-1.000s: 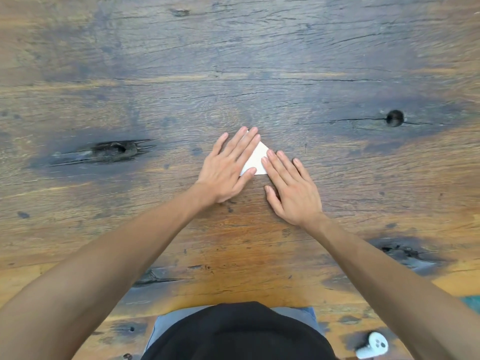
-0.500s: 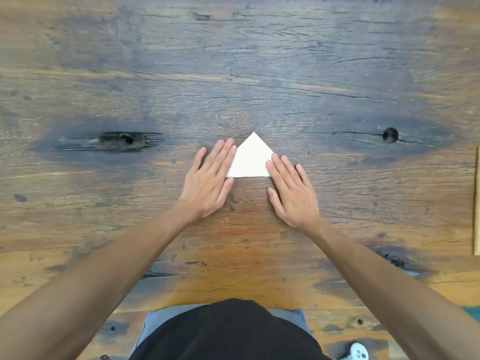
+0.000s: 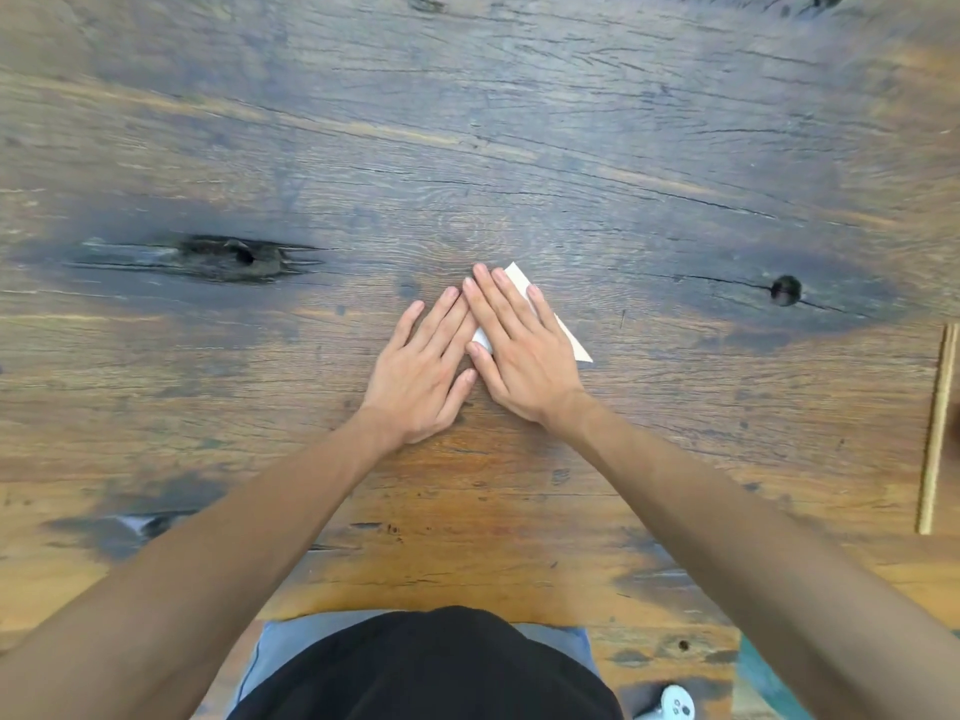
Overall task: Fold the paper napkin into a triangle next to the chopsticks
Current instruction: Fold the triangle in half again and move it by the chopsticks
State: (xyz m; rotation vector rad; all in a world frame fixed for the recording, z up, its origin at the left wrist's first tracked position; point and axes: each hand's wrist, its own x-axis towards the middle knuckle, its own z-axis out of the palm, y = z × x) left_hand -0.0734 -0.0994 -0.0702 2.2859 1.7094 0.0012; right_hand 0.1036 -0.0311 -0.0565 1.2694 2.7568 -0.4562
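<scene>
A white paper napkin (image 3: pixel 571 337), folded into a triangle, lies on the wooden table (image 3: pixel 467 148) near the middle. My right hand (image 3: pixel 519 350) lies flat across it, fingers together, and covers most of it; only the right edge and a bit near my thumb show. My left hand (image 3: pixel 423 374) rests flat on the table just left of the napkin, its fingertips touching my right hand. A pair of light wooden chopsticks (image 3: pixel 939 428) lies at the far right, running front to back, well apart from the napkin.
A dark knot hole (image 3: pixel 785 290) sits right of the napkin and a long dark crack (image 3: pixel 208 254) to the left. A white controller (image 3: pixel 672 706) lies at the bottom edge, beside a teal object (image 3: pixel 763 678).
My right hand has slid left onto the napkin and now covers it. My left hand has stayed beside it. The chopsticks have come further into view at the right.
</scene>
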